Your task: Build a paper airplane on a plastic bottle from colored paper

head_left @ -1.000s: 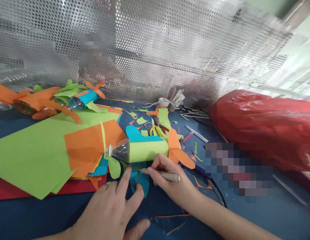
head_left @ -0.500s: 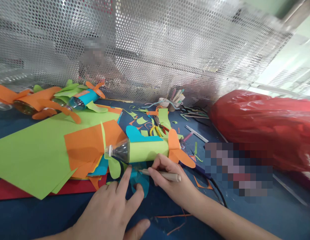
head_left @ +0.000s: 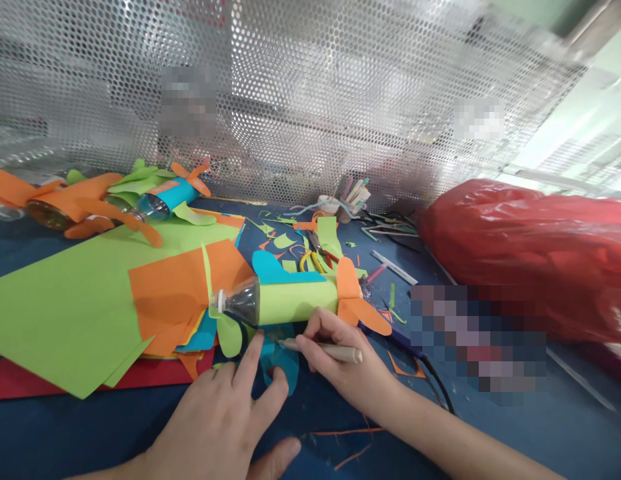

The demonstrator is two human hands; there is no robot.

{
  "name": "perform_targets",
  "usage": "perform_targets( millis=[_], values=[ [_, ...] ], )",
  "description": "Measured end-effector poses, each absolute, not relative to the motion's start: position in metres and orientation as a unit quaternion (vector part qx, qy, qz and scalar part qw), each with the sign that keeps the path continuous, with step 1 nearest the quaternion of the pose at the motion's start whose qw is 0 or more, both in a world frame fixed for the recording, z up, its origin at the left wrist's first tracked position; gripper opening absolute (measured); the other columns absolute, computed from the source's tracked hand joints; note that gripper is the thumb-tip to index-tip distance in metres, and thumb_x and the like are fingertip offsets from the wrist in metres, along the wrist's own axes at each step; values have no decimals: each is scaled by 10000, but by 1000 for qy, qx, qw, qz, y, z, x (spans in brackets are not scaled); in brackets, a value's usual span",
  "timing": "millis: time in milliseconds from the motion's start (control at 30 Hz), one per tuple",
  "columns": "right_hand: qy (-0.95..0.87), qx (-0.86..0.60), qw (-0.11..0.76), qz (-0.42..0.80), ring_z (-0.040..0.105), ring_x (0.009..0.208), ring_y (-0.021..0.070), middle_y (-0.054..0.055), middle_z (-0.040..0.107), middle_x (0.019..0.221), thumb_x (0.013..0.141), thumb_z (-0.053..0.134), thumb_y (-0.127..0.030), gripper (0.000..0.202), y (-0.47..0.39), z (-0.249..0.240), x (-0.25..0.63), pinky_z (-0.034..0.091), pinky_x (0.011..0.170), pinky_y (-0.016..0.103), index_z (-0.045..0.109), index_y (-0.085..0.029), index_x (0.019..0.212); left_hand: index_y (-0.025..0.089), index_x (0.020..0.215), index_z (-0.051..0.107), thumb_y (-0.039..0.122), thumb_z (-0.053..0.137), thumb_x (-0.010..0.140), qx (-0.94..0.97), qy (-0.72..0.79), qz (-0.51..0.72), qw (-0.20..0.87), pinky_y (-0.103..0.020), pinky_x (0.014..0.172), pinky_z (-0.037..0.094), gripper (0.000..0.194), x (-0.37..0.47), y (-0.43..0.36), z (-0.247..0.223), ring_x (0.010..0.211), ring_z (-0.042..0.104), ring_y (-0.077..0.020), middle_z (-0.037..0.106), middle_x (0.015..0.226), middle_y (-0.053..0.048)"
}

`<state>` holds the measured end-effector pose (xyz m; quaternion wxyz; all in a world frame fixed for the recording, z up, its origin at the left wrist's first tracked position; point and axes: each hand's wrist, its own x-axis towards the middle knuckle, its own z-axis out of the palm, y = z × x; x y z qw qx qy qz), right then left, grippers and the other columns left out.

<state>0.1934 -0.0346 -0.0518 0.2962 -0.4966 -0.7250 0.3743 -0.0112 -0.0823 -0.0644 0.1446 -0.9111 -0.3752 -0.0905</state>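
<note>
A plastic bottle (head_left: 295, 299) wrapped in light green paper lies on its side, its white cap to the left. It carries an upright blue paper fin and orange paper blades at the right end. Below it a blue paper wing (head_left: 285, 363) lies over the table. My left hand (head_left: 225, 400) has its fingers spread, with fingertips on this wing. My right hand (head_left: 335, 353) is closed around a marker (head_left: 335, 350), a light beige one, whose tip meets the blue wing. A green paper blade (head_left: 230, 335) hangs by the bottle's neck.
Large green sheets (head_left: 65, 313) and an orange sheet (head_left: 170, 280) lie at left, with paper-covered bottles (head_left: 173, 197) behind. Pliers (head_left: 317, 250) and paper scraps are beyond the bottle. A pen cup (head_left: 343, 210) stands by the perforated metal screen (head_left: 310, 100). A red plastic bag (head_left: 530, 260) sits right.
</note>
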Motion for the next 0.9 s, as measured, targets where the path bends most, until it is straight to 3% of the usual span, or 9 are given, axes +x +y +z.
perform_targets(
  millis=[633,900],
  values=[
    [-711,-504,302,387,390,488,88,-68,473,568,892,529,-320,217,-36,-48,191,296,454,203,434,-221,724,198,1178,594,458,537,860,-910,-381,-84,142,-380,540,570,414,-9,-81,-61,668,702,-282,614,1217,-294],
    [-712,-498,301,393,413,492,91,-63,472,578,894,516,-292,198,-37,-47,192,305,460,205,437,-218,728,191,1193,596,433,468,900,-913,-373,-85,142,-390,542,571,401,-11,-82,-64,678,706,-292,599,1232,-299]
  ],
)
